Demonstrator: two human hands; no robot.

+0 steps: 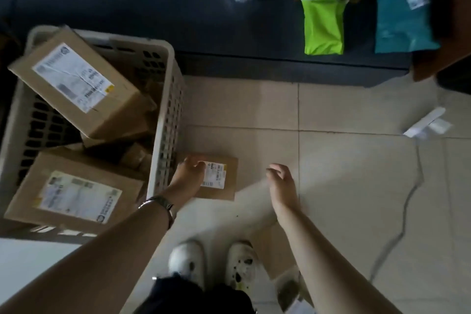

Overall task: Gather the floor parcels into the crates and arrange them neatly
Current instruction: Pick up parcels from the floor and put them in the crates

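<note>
White sneakers (211, 262) stand nearest on the beige tiled floor (344, 186). Just beyond them, the left hand (190, 176) lies on a small flat cardboard parcel (224, 181) on the floor, fingers curled over its left edge, right beside the slotted white plastic crate (165, 115). The right hand (280, 181) hovers loose, holding nothing. The crate holds big labelled cardboard boxes (76, 84). Far right: a lime-green mailer bag (322, 25) and a teal mailer bag (402, 20).

A metal bracelet (163, 208) is worn on the left wrist; below it, stained white shoes (214, 262) and dark clothing (198, 296) are seen.
</note>
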